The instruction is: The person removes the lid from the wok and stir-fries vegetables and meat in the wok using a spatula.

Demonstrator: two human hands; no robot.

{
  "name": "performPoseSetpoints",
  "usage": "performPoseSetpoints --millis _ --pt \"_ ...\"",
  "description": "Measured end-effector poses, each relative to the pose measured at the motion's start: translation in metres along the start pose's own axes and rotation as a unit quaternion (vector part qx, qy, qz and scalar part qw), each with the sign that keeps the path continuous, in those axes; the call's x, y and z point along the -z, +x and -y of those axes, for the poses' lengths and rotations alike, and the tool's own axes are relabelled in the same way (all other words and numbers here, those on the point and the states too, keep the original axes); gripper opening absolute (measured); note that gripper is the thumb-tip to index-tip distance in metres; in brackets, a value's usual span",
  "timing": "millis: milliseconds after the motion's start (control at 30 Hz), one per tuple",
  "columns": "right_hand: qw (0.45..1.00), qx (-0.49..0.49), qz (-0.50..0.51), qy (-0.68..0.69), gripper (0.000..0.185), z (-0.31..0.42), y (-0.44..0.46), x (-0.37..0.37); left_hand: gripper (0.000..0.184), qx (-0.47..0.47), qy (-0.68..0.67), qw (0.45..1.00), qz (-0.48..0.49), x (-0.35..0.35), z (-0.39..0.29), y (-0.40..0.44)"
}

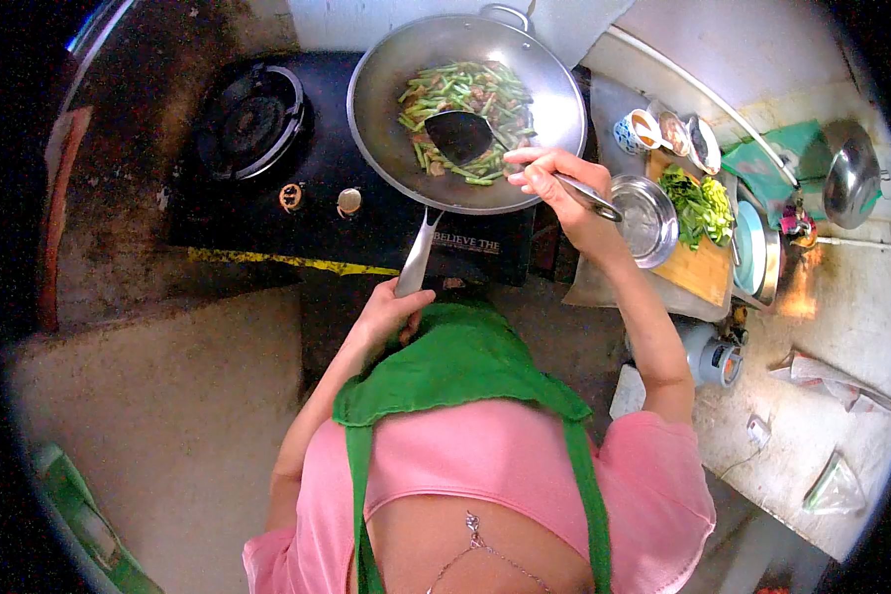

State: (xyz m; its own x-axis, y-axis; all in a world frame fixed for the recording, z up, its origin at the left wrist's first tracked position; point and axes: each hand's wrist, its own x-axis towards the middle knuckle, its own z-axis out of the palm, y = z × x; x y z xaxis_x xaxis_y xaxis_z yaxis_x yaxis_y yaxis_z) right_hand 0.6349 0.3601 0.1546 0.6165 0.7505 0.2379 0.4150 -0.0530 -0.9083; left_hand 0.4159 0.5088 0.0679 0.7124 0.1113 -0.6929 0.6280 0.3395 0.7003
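A large metal wok [554, 99] with a long handle sits on the black stove. Inside it lie cut green bean pieces [450, 89] mixed with small brown bits that look like meat. My left hand [390, 312] is closed around the end of the wok's handle [419, 255]. My right hand [569, 196] grips the metal handle of a wok spatula [457, 137]. The spatula's dark, broad head is over the beans in the middle of the wok; whether it touches them I cannot tell.
An unlit-looking burner [252, 124] and two knobs are left of the wok. At right, a glass bowl [645, 220] stands beside chopped greens [698, 206] on a wooden board [691, 267]. Small bowls [639, 131] sit behind; a gas cylinder [711, 354] stands below.
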Motion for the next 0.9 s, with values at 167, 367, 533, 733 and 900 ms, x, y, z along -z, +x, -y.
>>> performPoseSetpoints --millis 167,367,533,733,900 --pt "1.0 -0.011 -0.003 0.008 0.019 -0.002 0.0 -0.002 0.033 0.013 -0.012 1.0 -0.009 -0.001 0.0 -0.002" --pt "0.999 -0.028 -0.014 0.022 0.019 -0.001 -0.001 -0.003 0.031 0.007 0.011 1.0 0.004 0.002 0.001 0.001" --pt "0.998 0.028 -0.03 -0.051 0.017 0.019 0.011 0.012 0.032 -0.004 0.037 0.999 -0.006 0.001 -0.003 -0.002" --pt "0.974 0.045 -0.075 -0.211 0.02 0.038 0.059 0.033 0.032 -0.013 0.03 0.999 0.006 0.004 0.006 0.004" --pt "0.925 0.026 -0.064 -0.374 0.032 0.01 0.108 0.038 0.031 -0.021 0.006 1.0 -0.004 -0.001 0.001 -0.002"
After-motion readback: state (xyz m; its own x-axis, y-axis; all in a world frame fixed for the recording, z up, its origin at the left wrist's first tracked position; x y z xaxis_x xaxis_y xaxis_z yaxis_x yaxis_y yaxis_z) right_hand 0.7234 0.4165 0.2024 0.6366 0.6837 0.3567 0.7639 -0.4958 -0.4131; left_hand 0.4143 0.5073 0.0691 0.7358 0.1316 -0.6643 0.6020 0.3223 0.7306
